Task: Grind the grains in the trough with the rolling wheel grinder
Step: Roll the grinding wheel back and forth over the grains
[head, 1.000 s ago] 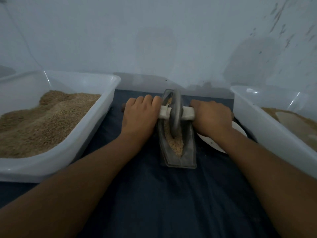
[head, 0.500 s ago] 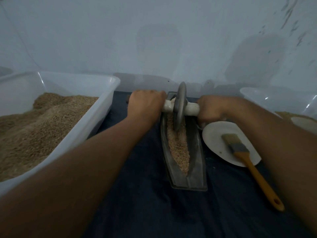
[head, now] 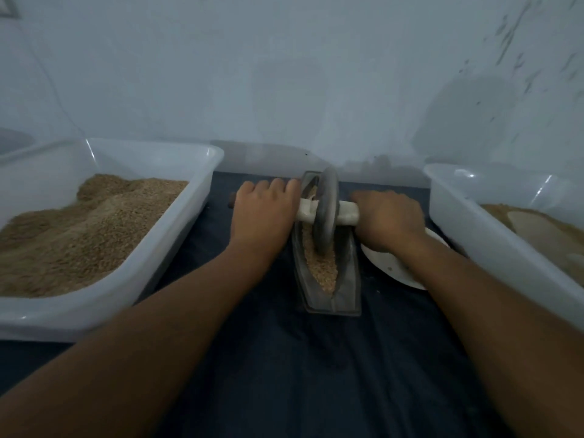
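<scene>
Flanking one trough (head: 346, 292): two bins (head: 177, 159).

Dull grey wheel (head: 325, 213), metal or stone by the look, matt and a little rough. Pale, smooth axle handle (head: 347, 214) through its middle, perhaps wood or plastic; cannot tell which. Dark grey trough (head: 346, 289), matt, metal-like, with coarse tan grains (head: 322, 270) inside. Dark blue cloth (head: 284, 358) over the surface, soft, matt, faintly creased. Two white plastic tubs, left (head: 177, 248) and right (head: 493, 248), smooth with glossy highlights along the rims; granular brown grain heaped in the left one. White plate (head: 388, 267), smooth, slightly shiny. Pale painted wall (head: 284, 74), matt, scuffed with dark flecks at right.
</scene>
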`<action>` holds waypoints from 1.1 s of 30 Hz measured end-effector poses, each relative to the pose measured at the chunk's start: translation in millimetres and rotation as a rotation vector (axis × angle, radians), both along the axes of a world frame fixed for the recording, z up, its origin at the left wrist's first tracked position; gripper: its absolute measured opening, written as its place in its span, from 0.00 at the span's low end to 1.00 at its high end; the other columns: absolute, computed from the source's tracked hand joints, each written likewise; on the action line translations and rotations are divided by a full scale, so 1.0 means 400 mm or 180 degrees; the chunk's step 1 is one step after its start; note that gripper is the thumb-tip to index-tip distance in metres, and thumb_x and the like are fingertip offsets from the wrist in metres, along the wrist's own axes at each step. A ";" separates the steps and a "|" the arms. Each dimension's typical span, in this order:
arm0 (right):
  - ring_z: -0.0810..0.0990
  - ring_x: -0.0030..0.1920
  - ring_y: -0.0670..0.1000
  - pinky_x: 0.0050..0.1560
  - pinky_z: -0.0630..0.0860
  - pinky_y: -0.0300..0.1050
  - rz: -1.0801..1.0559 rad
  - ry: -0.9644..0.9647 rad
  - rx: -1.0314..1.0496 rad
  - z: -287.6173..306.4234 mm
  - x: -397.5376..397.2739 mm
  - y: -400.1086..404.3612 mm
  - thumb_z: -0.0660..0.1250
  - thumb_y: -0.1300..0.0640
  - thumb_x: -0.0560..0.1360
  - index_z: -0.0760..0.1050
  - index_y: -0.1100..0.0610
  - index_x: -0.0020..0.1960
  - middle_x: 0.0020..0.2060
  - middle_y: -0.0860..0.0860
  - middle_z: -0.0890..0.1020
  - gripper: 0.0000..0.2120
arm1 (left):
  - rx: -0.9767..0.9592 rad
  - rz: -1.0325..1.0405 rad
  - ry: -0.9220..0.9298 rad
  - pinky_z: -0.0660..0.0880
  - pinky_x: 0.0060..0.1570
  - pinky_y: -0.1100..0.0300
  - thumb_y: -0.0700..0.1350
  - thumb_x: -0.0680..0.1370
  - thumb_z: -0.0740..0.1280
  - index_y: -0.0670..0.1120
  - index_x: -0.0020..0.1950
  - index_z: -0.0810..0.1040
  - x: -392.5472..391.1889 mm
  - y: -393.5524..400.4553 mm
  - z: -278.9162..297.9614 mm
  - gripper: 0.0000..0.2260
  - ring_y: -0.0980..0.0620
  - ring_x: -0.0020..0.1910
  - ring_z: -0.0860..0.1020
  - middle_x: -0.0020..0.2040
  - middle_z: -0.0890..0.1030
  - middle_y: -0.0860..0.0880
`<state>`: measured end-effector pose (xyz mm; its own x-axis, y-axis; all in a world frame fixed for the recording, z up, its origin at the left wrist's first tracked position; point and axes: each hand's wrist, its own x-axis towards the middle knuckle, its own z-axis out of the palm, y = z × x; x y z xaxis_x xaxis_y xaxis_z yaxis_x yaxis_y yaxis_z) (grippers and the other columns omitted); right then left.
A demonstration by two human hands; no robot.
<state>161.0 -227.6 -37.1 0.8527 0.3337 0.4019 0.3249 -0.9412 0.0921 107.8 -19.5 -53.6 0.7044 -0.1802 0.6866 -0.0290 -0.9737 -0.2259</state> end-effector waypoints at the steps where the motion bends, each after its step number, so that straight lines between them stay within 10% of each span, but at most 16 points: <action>1: 0.69 0.33 0.51 0.30 0.60 0.42 0.0023 -0.0165 0.0069 -0.010 -0.014 -0.003 0.68 0.49 0.69 0.66 0.42 0.41 0.34 0.46 0.75 0.10 | 0.0002 -0.0007 -0.0091 0.63 0.41 0.53 0.40 0.74 0.65 0.48 0.49 0.68 -0.014 -0.001 -0.008 0.08 0.45 0.40 0.76 0.43 0.77 0.47; 7: 0.60 0.27 0.50 0.31 0.45 0.39 0.0124 -0.0968 0.0021 -0.028 -0.099 -0.007 0.76 0.59 0.64 0.71 0.50 0.42 0.28 0.47 0.74 0.15 | -0.0125 -0.0099 -0.0263 0.67 0.46 0.51 0.40 0.73 0.61 0.47 0.49 0.67 -0.070 -0.005 -0.034 0.06 0.45 0.42 0.72 0.44 0.73 0.46; 19: 0.70 0.32 0.55 0.37 0.54 0.48 0.0225 -0.1497 0.0424 -0.072 -0.148 -0.016 0.66 0.63 0.72 0.72 0.55 0.44 0.33 0.51 0.73 0.05 | -0.0064 -0.0144 -0.0585 0.65 0.47 0.50 0.38 0.75 0.61 0.45 0.49 0.67 -0.107 -0.007 -0.059 0.06 0.45 0.41 0.67 0.43 0.70 0.45; 33: 0.69 0.34 0.50 0.29 0.58 0.41 -0.0034 0.0165 -0.0166 0.011 0.032 0.001 0.70 0.49 0.69 0.70 0.43 0.44 0.33 0.44 0.70 0.08 | -0.0036 0.0035 0.0006 0.60 0.41 0.54 0.42 0.75 0.65 0.49 0.47 0.66 0.041 0.007 -0.009 0.08 0.45 0.41 0.76 0.43 0.77 0.48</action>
